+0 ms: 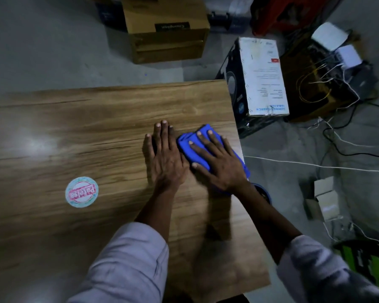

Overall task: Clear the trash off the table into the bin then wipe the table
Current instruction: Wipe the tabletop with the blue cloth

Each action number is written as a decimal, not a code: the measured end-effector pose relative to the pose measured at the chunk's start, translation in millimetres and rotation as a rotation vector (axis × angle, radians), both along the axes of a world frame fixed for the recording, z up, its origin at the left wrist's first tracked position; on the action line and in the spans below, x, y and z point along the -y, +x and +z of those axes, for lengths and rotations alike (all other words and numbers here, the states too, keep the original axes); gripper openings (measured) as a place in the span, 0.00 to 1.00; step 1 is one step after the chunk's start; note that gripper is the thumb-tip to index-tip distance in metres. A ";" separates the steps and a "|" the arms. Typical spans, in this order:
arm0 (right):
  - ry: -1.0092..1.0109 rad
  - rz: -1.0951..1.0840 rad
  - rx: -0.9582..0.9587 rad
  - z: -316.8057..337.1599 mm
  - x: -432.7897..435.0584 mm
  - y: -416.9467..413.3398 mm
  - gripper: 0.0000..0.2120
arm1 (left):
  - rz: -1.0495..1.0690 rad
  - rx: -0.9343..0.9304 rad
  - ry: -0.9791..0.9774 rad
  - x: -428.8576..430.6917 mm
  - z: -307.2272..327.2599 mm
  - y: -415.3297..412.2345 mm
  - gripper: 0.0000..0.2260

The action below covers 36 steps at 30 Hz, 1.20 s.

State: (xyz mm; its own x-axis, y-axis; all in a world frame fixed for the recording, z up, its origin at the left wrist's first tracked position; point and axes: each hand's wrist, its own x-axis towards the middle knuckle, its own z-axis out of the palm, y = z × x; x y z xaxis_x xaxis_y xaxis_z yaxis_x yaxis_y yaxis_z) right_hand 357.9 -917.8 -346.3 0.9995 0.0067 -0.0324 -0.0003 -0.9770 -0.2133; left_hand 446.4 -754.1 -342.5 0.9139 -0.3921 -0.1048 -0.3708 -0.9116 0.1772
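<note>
Inspection of the wooden bench (74, 132) found one task item on its surface: a blue cloth (192, 149), bunched and folded. It lay near the bench's right edge, toward the far right corner, and its near right end reached that edge.

The right hand (219, 165) lay palm down on top of the cloth. Its fingers were spread and nearly straight, pressing the fabric to the surface rather than curling round it. Cloth showed on the far and left sides of the hand, and along its right side.

The left hand (165, 156) rested flat on the bare wood just to the left of the cloth, fingers straight and close together, holding nothing. Whether it touched the cloth's edge could not be confirmed.

A round printed sticker (81, 192) lay on the bench well to the left of both hands, on the near side.

A dark round bin (264, 192) with a blue rim stood on the floor just beyond the bench's right edge, partly hidden by the right forearm.

On the floor beyond the far edge stood a cardboard box (166, 29). A white-sided carton (263, 77) stood off the far right corner. Loose cables (315, 167) ran across the floor on the right.
</note>
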 end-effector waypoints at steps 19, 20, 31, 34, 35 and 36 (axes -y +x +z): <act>0.056 -0.268 -0.056 4.2 -58.1 -76.6 0.32 | 0.066 0.009 0.004 -38.3 -2.8 -122.2 0.29; 0.043 -0.095 -0.041 3.3 -59.0 -86.3 0.31 | 0.052 -0.005 0.033 -41.3 -1.8 -130.2 0.30; 0.116 -0.426 -0.078 4.6 -43.4 -128.2 0.34 | 0.098 -0.048 -0.023 -67.4 2.1 -201.0 0.27; 0.039 0.117 -0.035 -3.9 -60.5 -151.4 0.33 | 0.090 -0.086 0.030 -71.5 2.9 -209.2 0.29; 0.036 0.219 -0.026 -4.0 -54.7 -156.7 0.33 | 0.078 -0.089 0.043 -74.8 2.8 -211.3 0.30; 0.043 0.249 -0.025 -3.3 -45.9 -160.0 0.33 | 0.068 -0.084 0.037 -78.5 2.5 -213.5 0.30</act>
